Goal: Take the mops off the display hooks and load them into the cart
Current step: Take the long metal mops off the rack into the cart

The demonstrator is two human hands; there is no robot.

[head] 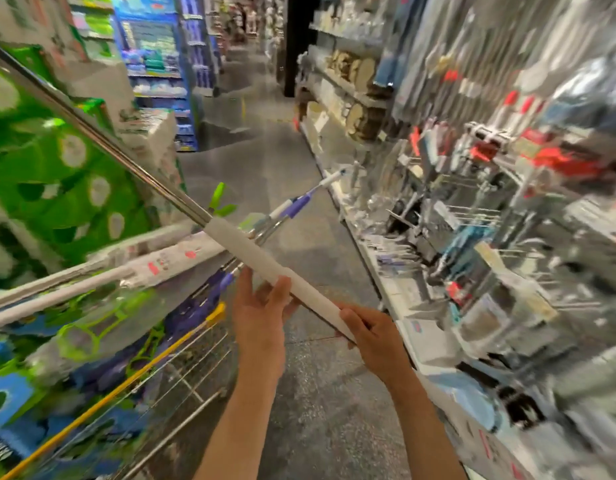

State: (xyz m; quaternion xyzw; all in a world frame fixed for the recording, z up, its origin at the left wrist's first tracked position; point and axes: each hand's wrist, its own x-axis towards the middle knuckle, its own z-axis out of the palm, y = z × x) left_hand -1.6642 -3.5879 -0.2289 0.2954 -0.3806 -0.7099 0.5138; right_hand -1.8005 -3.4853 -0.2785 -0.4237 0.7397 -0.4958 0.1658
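A mop with a steel pole and a white foam grip (265,263) slants from the upper left down to the centre, above the cart. My left hand (261,315) grips the white foam from below, fingers curled over it. My right hand (370,332) holds the lower end of the grip. The wire cart (192,372) at lower left holds several packaged mops in green, blue and white wrapping (92,337). Other mop handles with purple and white grips (296,204) stick out past the cart's far end. The view is blurred.
Display hooks and shelves with hanging cleaning goods (490,209) line the right side. Green and white boxed stock (50,168) stands on the left. A grey floor aisle (317,393) runs between them toward far shelving.
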